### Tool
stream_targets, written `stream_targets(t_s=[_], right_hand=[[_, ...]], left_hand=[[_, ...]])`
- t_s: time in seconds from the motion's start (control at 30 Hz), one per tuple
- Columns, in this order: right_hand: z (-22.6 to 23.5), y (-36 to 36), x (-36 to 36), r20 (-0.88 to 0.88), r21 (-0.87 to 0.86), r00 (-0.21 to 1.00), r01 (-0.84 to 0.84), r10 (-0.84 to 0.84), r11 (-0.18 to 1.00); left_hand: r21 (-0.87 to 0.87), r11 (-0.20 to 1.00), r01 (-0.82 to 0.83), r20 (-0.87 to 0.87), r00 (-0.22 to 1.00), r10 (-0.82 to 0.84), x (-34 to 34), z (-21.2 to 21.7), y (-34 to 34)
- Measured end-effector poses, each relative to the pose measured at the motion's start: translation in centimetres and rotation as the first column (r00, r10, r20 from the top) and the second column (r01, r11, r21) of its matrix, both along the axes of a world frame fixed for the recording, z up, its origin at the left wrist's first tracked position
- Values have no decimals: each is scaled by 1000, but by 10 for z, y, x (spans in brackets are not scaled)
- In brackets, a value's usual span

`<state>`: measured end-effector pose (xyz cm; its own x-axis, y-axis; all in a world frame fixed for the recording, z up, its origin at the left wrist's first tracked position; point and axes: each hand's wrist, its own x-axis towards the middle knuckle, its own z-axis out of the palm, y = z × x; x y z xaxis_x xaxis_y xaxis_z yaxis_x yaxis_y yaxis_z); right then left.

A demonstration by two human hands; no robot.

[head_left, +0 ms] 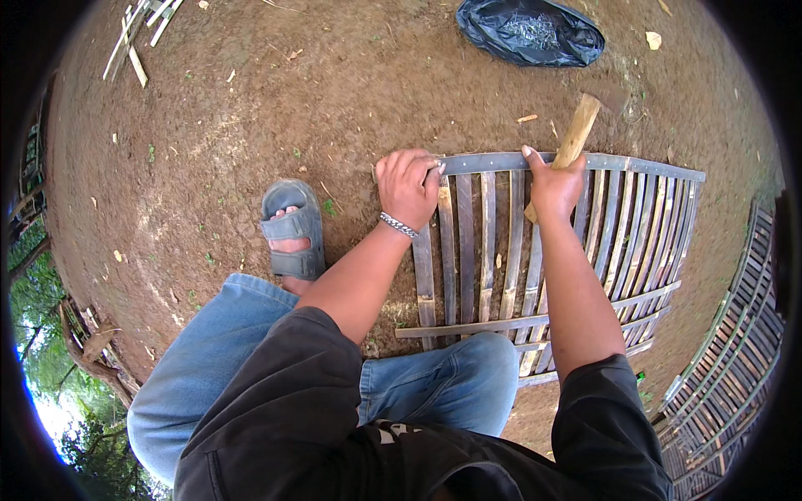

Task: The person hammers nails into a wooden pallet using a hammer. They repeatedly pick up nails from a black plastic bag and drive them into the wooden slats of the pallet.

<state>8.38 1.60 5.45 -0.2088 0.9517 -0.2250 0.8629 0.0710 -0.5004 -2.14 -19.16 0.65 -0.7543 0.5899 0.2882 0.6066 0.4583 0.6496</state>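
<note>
A slatted panel of thin wooden or bamboo strips (468,242) lies in front of me, its far ends under a dark crosswise strip dotted with nail heads (501,162). Over the left end of that strip, my left hand (407,184) is closed, fingers curled round it; a bracelet circles the wrist. My right hand (555,190) grips a wooden-handled hammer (578,129) slantwise across the same strip, with the thumb stretched along it. The hammer's head blends into the brown soil and is hard to make out.
A black plastic bag (476,33) with a heap of nails lies on the dirt at the far right. Loose pale strips (134,37) lie far left. More slatted panels (718,359) are at the right edge. My sandalled foot (292,230) is left of the panel.
</note>
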Motion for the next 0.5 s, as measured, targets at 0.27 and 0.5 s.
stream_targets(t_s=[0.27,0.5], right_hand=[[-8,2,3,20,24,1000,-15,14,1000],[5,-24,39,-335,-271,941,-49,-46,961]], left_hand=[[5,1000,-24,-8,1000,24,1,-2,1],[18,1000,-24,27,999,23,1,-4,-1]])
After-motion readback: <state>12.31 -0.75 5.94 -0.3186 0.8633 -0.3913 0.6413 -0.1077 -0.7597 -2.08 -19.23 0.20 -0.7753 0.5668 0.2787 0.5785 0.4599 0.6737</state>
